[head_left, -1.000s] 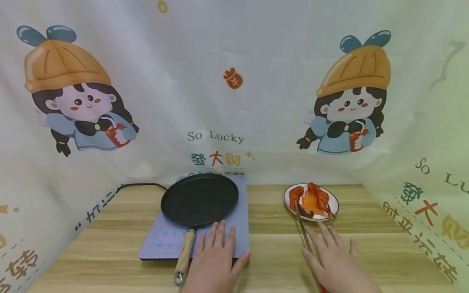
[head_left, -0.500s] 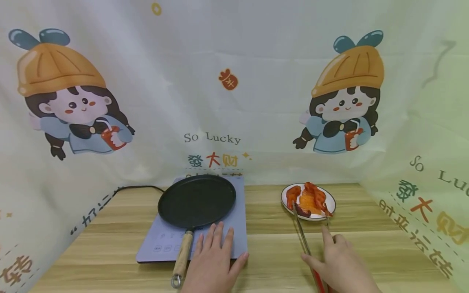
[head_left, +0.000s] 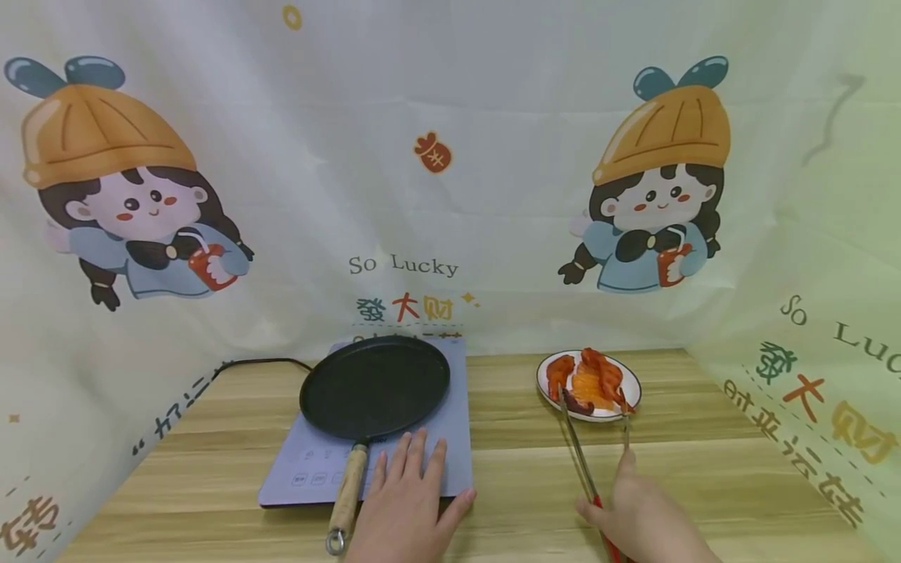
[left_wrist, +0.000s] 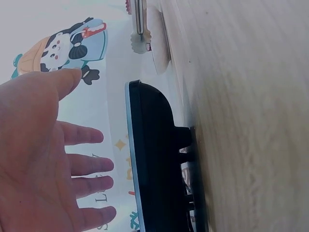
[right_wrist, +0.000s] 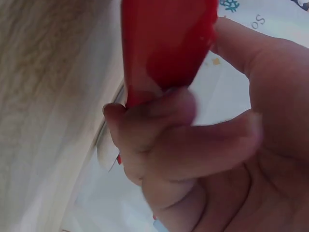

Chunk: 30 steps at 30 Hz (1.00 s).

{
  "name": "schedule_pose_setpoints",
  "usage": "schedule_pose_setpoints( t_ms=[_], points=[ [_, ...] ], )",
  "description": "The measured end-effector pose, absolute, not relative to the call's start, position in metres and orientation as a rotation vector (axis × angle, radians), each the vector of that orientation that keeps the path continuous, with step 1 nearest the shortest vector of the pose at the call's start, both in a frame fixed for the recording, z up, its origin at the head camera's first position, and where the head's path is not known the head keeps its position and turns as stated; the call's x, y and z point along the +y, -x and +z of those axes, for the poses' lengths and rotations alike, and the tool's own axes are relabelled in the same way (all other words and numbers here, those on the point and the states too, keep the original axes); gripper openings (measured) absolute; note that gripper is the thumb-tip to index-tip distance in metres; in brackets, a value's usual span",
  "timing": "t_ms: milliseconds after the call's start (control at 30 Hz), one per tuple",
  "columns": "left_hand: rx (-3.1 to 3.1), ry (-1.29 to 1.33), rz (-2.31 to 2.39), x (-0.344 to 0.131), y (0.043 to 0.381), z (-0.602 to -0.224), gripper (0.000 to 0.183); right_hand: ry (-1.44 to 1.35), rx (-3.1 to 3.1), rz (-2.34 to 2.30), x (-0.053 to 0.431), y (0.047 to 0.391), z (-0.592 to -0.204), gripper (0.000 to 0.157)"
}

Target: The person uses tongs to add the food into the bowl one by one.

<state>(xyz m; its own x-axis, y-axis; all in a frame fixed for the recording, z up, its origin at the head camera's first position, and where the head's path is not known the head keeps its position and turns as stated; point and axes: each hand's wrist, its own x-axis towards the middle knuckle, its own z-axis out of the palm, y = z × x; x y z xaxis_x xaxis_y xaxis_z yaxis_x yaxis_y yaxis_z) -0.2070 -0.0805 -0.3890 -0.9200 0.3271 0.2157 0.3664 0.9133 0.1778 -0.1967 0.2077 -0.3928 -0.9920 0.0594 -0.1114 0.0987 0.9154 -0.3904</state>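
My left hand [head_left: 407,500] lies open with spread fingers over the front of the flat induction cooktop [head_left: 454,461], just right of the pan's wooden handle [head_left: 348,489]. A round black frying pan [head_left: 376,387] sits on that cooktop. In the left wrist view the left palm [left_wrist: 34,159] holds nothing. My right hand [head_left: 647,516] grips metal tongs [head_left: 579,461] with red handles; in the right wrist view its fingers curl at the red handle [right_wrist: 166,48]. The tongs' spread tips reach the near side of a white plate [head_left: 629,383] bearing reddish-brown roasted meat pieces [head_left: 597,383].
The wooden tabletop [head_left: 507,438] extends between cooktop and plate. A black cord [head_left: 267,360] runs left from behind the pan. A printed cloth [head_left: 493,180] hangs around the back and sides.
My right hand has gone from lying with extended fingers over the tongs to gripping them. The left hand stays over the cooktop. The head view has shifted slightly.
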Motion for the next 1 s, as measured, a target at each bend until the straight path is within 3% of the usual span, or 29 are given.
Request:
schedule_pose_setpoints(
  t_ms=[267, 567, 1000],
  points=[
    [-2.919, 0.486, -0.309, -0.079, 0.211, -0.388, 0.089, -0.073, 3.015, -0.563, 0.209, 0.199, -0.397, 0.103],
    [-2.841, 0.148, -0.253, -0.092, 0.212, -0.380, 0.060, -0.074, 2.997, -0.597, 0.209, 0.200, -0.396, 0.102],
    [-2.814, -0.121, -0.401, -0.115, 0.212, -0.376, 0.055, -0.057, 2.995, -0.615, 0.209, 0.199, -0.398, 0.104]
  ],
)
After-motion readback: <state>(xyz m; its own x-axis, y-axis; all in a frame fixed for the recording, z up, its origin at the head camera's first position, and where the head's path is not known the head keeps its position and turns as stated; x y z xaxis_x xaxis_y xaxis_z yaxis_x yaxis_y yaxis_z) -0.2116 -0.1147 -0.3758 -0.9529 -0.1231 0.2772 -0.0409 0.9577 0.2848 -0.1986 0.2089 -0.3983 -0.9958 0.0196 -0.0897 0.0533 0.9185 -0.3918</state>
